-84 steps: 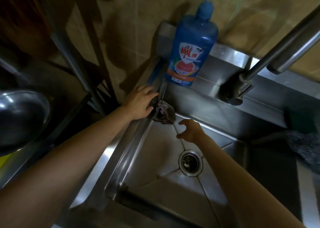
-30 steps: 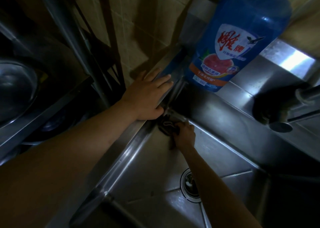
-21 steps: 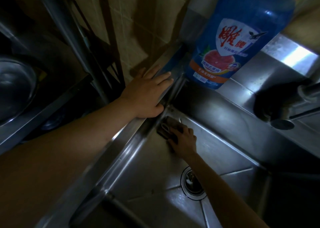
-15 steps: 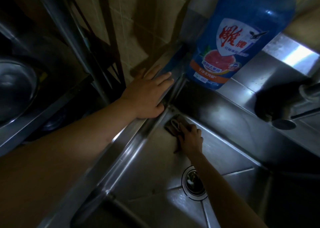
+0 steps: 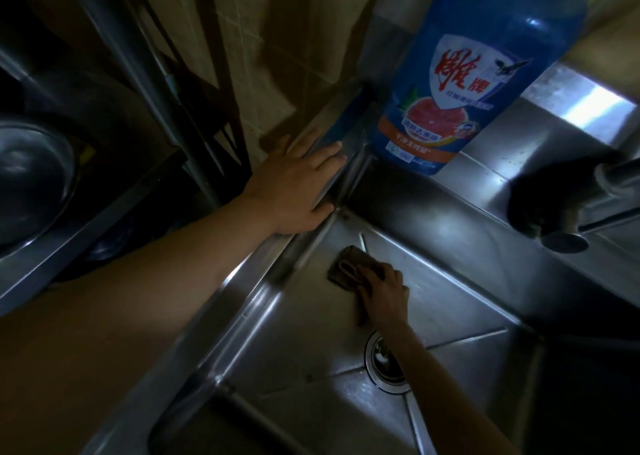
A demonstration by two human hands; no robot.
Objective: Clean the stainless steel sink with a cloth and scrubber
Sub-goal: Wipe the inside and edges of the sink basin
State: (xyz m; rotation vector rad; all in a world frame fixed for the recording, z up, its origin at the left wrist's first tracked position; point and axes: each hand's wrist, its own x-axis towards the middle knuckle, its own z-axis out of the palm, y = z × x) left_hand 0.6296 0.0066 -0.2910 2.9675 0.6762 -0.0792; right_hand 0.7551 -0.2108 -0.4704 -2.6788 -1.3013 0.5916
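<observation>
The right hand [image 5: 382, 290] presses a bunched brown cloth [image 5: 346, 271] against the sloping floor of the stainless steel sink [image 5: 467, 302], fingers curled over the cloth's near edge so it cannot slide out from under the palm. The cloth sits near the far left corner of the basin, a little beyond the drain [image 5: 386, 363], which the forearm partly covers. The left hand [image 5: 294, 191] lies flat, fingers extended and gripping nothing, on the sink's left rim, likely as a brace while the person leans in. 1 blue detergent bottle [image 5: 467, 73] stands on the far ledge, and the tap [image 5: 568, 212] sits at right. No scrubber is visible.
</observation>
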